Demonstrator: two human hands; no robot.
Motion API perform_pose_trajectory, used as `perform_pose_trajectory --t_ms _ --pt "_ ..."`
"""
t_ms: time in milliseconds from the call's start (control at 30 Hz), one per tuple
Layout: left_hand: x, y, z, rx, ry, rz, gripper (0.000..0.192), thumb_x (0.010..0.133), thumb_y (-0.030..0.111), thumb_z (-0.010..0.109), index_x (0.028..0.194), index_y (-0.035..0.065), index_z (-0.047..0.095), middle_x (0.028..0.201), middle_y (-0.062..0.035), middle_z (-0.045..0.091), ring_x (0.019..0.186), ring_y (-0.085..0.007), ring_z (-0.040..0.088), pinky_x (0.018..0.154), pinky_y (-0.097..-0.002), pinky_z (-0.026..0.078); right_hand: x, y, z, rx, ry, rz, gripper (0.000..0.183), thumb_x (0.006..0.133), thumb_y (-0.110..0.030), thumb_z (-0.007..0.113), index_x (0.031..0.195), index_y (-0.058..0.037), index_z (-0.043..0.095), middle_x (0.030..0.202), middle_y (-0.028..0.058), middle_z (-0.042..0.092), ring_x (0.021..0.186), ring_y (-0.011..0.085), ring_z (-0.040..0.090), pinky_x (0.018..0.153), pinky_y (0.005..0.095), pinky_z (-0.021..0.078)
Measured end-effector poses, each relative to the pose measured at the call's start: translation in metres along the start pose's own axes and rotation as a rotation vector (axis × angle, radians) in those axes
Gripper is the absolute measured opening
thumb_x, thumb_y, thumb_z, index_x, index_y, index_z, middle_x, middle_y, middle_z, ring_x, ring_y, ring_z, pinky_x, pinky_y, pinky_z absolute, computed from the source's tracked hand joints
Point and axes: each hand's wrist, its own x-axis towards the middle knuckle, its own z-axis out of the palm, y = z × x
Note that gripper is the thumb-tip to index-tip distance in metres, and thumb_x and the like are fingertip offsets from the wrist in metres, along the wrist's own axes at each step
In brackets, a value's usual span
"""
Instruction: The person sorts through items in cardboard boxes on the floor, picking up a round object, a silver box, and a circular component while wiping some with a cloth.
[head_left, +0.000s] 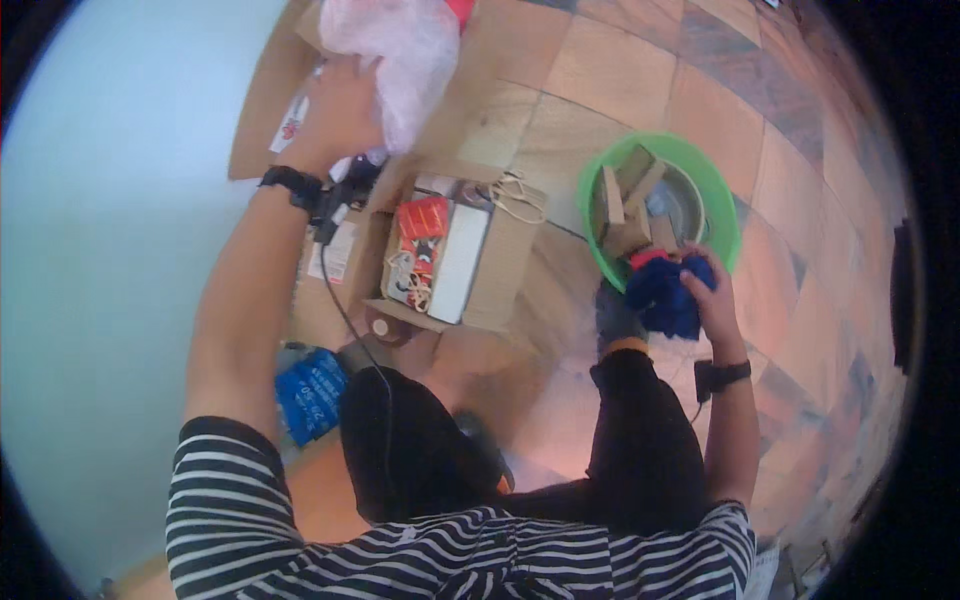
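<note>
My right hand (711, 292) grips a bunched dark blue cloth (666, 296) at the near rim of a green plastic basin (724, 225). Inside the basin lie several brown blocks or small boxes (611, 196), a round pale-rimmed container (691, 196) and something red (649, 259), partly hidden by the cloth. At the upper left, my left hand (341, 112) reaches over an open cardboard box (259, 112) and touches a whitish plastic bag (420, 75). Its fingertips are blurred and partly covered, so I cannot see whether they pinch the bag.
Between my hands stands an open carton (510, 270) holding a white box (459, 262), a red packet (424, 217) and string. A blue packet (311, 390) lies by my left knee. A black cable (349, 322) hangs from my left wrist. The pale wall (135, 262) bounds the left side.
</note>
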Motion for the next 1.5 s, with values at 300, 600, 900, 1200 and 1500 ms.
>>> perform_pose_trajectory --t_ms 300,600,900,1200,1500 --pt "-0.039 0.04 -0.078 -0.044 0.158 -0.075 0.062 0.088 0.013 0.07 0.148 0.0007 0.063 0.151 -0.0221 0.064 0.141 -0.0424 0.057 0.117 -0.0503 0.048 -0.002 0.042 -0.054 0.222 0.515 0.062 0.048 0.102 -0.01 0.071 0.148 -0.0011 0.062 0.126 0.0128 0.073 0.114 0.0186 0.069 0.101 0.031 0.0554" --pt "-0.032 0.33 0.047 -1.005 -0.101 -0.29 0.068 0.089 0.032 0.088 0.143 0.0009 0.063 0.138 -0.0264 0.061 0.136 -0.0452 0.057 0.117 -0.0523 0.047 -0.012 0.041 -0.081 0.576 0.56 -0.026 0.053 0.108 -0.017 0.057 0.158 0.0004 0.05 0.142 0.0214 0.068 0.13 0.0314 0.069 0.112 0.0436 0.0577" --pt "0.007 0.36 0.141 -1.003 -0.504 -0.374 0.061 0.088 0.028 0.083 0.143 0.0087 0.065 0.133 -0.033 0.064 0.115 -0.0488 0.07 0.102 -0.0507 0.058 -0.014 0.032 -0.035 0.629 0.556 0.017 0.051 0.105 -0.013 0.063 0.152 0.0034 0.055 0.136 0.0232 0.071 0.123 0.0315 0.071 0.11 0.0427 0.0573" --pt "-0.024 0.355 0.026 -1.61 -0.431 -0.566 0.088 0.085 0.006 0.08 0.165 0.0011 0.044 0.151 -0.0176 0.065 0.134 -0.0255 0.066 0.108 -0.0394 0.057 -0.024 -0.071 0.038 0.239 0.314 -0.326 0.045 0.097 -0.013 0.074 0.139 -0.0018 0.065 0.131 0.0147 0.074 0.121 0.0277 0.071 0.108 0.0404 0.0557" --pt "-0.054 0.38 -0.028 -1.616 -0.51 -0.284 0.087 0.089 0.009 0.083 0.165 -0.0018 0.043 0.154 -0.0156 0.062 0.14 -0.0222 0.06 0.12 -0.0373 0.046 -0.005 -0.062 0.034 -0.375 0.564 -0.535 0.028 0.092 -0.013 0.082 0.119 -0.0072 0.076 0.109 0.0135 0.075 0.1 0.026 0.073 0.092 0.0363 0.0573"
